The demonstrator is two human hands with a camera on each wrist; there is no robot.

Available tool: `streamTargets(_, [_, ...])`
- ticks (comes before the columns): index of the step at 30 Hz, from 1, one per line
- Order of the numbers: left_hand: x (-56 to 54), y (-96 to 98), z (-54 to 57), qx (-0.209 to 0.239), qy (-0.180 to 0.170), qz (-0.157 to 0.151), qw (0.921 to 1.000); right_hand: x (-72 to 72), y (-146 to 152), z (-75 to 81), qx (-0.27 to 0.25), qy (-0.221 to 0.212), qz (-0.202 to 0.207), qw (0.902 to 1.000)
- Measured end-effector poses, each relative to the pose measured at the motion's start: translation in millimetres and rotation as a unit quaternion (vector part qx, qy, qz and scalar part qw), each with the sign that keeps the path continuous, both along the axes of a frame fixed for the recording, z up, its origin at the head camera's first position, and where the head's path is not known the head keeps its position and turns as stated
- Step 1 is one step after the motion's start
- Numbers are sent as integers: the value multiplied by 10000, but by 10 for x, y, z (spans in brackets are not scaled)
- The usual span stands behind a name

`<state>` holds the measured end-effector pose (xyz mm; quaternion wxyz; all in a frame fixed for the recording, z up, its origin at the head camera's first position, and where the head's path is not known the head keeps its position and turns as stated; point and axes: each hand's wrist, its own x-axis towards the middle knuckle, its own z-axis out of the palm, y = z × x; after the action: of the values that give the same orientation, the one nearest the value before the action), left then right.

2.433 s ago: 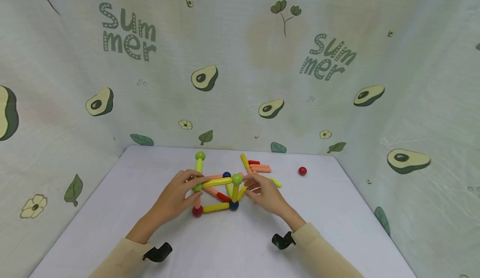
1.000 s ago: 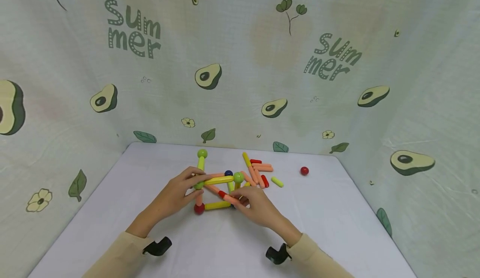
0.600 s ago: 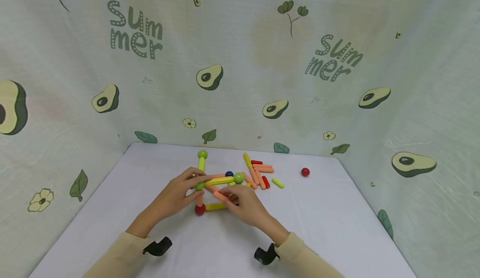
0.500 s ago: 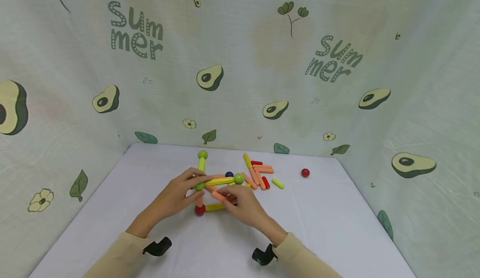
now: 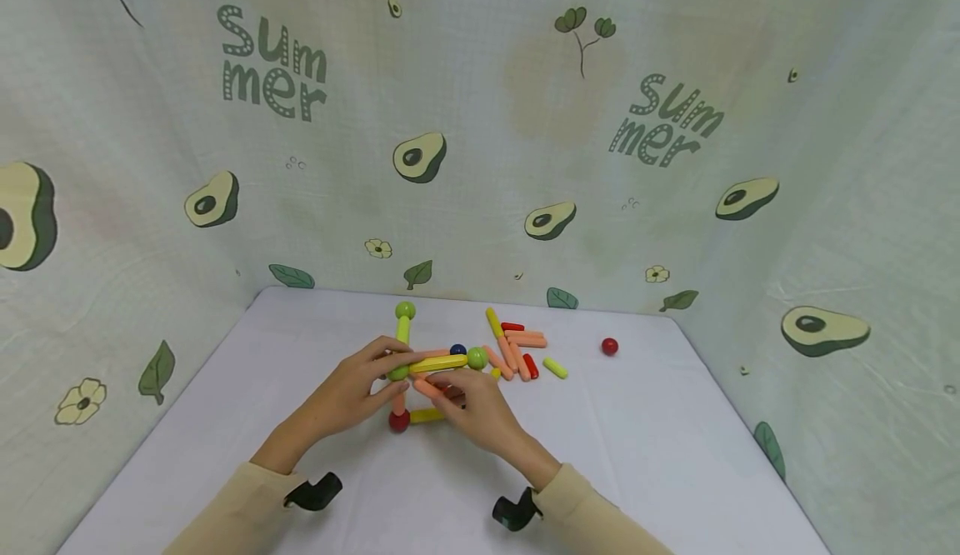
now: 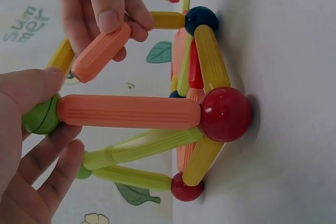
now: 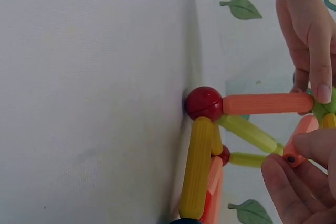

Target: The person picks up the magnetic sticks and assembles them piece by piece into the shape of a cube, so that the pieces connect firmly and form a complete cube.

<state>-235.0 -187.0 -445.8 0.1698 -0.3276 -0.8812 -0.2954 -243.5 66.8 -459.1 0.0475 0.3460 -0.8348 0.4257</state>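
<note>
A frame of magnetic rods and balls stands on the table. My left hand [image 5: 356,388] grips the green ball [image 6: 42,119] at its upper left corner, thumb on one side and fingers on the other. From that ball a salmon rod [image 6: 128,111] runs down to a red ball [image 6: 227,114], and a yellow rod [image 5: 438,363] leads across to another green ball [image 5: 477,358]. My right hand [image 5: 483,409] pinches a loose salmon rod [image 6: 102,53] between thumb and fingers. Its free end points toward the gripped green ball, apart from it. The right hand hides part of the frame's base in the head view.
Behind the frame lie loose rods: several salmon ones [image 5: 527,339], a red one [image 5: 531,366] and a lime one [image 5: 556,367]. A single red ball [image 5: 610,347] sits farther right. Patterned cloth [image 5: 480,105] walls the table [image 5: 637,455] at the back and sides.
My right hand has moved left from the right-hand green ball, bringing the salmon rod toward the left green ball. My left hand keeps its grip in almost the same place.
</note>
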Motion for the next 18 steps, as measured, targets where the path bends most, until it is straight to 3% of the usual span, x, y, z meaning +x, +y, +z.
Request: streamTargets(18, [-16, 22, -38, 256, 84, 23, 9996, -4, -176, -86, -635, 76, -148, 9978])
